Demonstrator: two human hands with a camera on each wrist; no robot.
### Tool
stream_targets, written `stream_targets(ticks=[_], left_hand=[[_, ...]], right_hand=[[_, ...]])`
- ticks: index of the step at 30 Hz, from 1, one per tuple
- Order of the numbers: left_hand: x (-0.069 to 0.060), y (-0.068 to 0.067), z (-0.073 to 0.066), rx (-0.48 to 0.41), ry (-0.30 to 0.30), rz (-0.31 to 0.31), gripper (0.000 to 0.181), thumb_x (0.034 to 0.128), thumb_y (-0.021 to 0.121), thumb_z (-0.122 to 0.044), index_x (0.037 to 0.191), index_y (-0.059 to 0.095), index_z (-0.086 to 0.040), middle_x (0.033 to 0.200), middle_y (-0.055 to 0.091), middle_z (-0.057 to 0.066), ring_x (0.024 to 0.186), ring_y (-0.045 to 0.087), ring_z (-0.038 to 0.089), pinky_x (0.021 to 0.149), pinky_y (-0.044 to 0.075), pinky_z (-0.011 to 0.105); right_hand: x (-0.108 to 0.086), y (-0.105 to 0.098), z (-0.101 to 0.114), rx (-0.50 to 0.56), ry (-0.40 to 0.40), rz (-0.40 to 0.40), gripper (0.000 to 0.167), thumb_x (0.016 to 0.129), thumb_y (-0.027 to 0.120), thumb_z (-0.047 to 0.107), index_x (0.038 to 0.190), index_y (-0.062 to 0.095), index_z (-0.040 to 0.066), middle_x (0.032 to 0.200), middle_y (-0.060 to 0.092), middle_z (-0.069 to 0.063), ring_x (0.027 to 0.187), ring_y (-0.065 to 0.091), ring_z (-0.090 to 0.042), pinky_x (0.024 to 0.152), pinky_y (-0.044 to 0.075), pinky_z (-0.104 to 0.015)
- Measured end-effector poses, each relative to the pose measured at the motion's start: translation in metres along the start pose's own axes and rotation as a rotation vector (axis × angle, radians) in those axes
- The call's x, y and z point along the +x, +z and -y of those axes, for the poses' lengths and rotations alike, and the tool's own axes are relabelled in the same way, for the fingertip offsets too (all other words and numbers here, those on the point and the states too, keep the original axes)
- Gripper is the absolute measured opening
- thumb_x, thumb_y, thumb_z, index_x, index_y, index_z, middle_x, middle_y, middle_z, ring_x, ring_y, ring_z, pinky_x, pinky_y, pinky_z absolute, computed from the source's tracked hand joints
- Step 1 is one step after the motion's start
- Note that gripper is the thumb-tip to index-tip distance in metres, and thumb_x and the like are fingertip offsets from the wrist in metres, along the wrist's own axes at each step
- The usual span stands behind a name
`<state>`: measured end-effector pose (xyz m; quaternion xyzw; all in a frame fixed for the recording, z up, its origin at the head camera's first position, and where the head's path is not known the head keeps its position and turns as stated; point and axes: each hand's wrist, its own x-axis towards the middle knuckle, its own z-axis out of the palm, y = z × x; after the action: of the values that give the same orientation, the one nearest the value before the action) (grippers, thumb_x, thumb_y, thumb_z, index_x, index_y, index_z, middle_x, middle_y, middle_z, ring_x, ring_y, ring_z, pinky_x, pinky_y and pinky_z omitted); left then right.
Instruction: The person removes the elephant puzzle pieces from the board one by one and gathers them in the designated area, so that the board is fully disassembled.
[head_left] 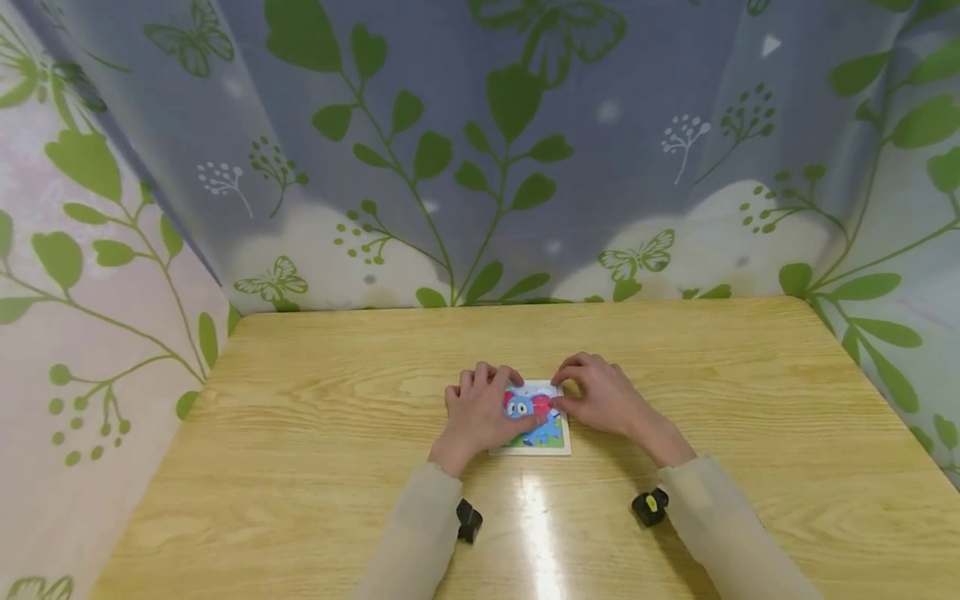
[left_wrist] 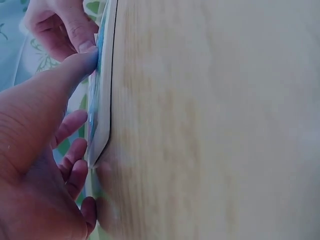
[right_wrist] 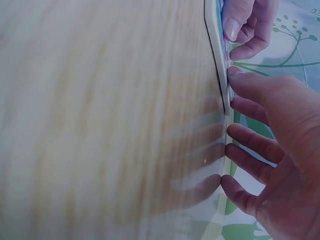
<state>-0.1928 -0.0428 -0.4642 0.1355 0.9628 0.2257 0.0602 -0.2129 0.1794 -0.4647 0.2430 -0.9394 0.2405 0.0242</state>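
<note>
A small square picture puzzle with a pale border [head_left: 553,451] lies flat on the wooden table, showing a blue cartoon elephant with pink ears. The left hand [head_left: 480,414] spreads over its left part, thumb resting on the picture and fingertips around the upper left edge. At the upper right edge, the right hand [head_left: 603,398] touches the puzzle with thumb and index finger, a gap between their tips. The left wrist view shows the left thumb on the puzzle's face [left_wrist: 94,107]. In the right wrist view, the right hand's other fingers [right_wrist: 255,145] rest beyond the board's corner.
The wooden table [head_left: 300,433] extends around the puzzle, with a light reflection in front of it. Patterned curtains [head_left: 420,167] with leaves and butterflies stand behind and at both sides. Black devices [head_left: 649,507] are on both wrists, below pale sleeves.
</note>
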Motion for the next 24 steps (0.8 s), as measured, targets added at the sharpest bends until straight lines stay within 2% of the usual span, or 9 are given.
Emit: stream_targets(ticks=[11,13,16,19,24], left_hand=[[-0.001,-0.001,-0.003,-0.025,-0.004,0.001,0.052,0.0884,0.069,-0.062,0.126,0.055,-0.028,0.132,0.046,0.01,0.115,0.038,0.033,0.09,0.032,0.051],[-0.001,-0.001,-0.003,-0.023,-0.007,0.002,0.052,0.0885,0.069,-0.062,0.126,0.056,-0.028,0.132,0.046,0.01,0.115,0.038,0.033,0.089,0.032,0.051],[-0.001,0.0,-0.003,-0.019,-0.013,0.004,0.051,0.0885,0.069,-0.062,0.125,0.056,-0.028,0.132,0.046,0.009,0.114,0.038,0.033,0.088,0.032,0.05],[-0.001,-0.001,-0.003,-0.024,-0.019,0.01,0.05,0.0886,0.069,-0.061,0.124,0.056,-0.028,0.132,0.046,0.009,0.113,0.038,0.033,0.088,0.031,0.05],[-0.001,-0.002,-0.003,-0.037,-0.024,0.018,0.051,0.0877,0.07,-0.062,0.124,0.057,-0.028,0.133,0.046,0.01,0.112,0.038,0.033,0.087,0.031,0.05]], right_hand=[[0.003,-0.002,0.001,0.023,0.044,0.026,0.017,0.089,0.08,0.026,0.101,0.077,0.014,0.123,0.068,-0.014,0.118,0.06,-0.04,0.093,0.045,-0.067],[0.004,-0.003,0.002,0.038,0.044,0.033,0.018,0.089,0.08,0.024,0.101,0.076,0.013,0.116,0.068,-0.013,0.109,0.062,-0.035,0.091,0.048,-0.06],[0.005,-0.003,0.003,0.097,0.052,0.058,0.019,0.088,0.08,0.02,0.101,0.074,0.008,0.101,0.066,-0.009,0.092,0.06,-0.024,0.083,0.051,-0.043],[0.008,-0.002,0.002,0.178,0.063,0.091,0.019,0.089,0.079,0.016,0.101,0.071,0.003,0.09,0.062,-0.006,0.08,0.054,-0.016,0.072,0.047,-0.029],[0.011,0.0,-0.001,0.249,0.089,0.126,0.018,0.09,0.078,0.013,0.101,0.069,0.002,0.084,0.061,-0.005,0.075,0.052,-0.013,0.067,0.043,-0.023]])
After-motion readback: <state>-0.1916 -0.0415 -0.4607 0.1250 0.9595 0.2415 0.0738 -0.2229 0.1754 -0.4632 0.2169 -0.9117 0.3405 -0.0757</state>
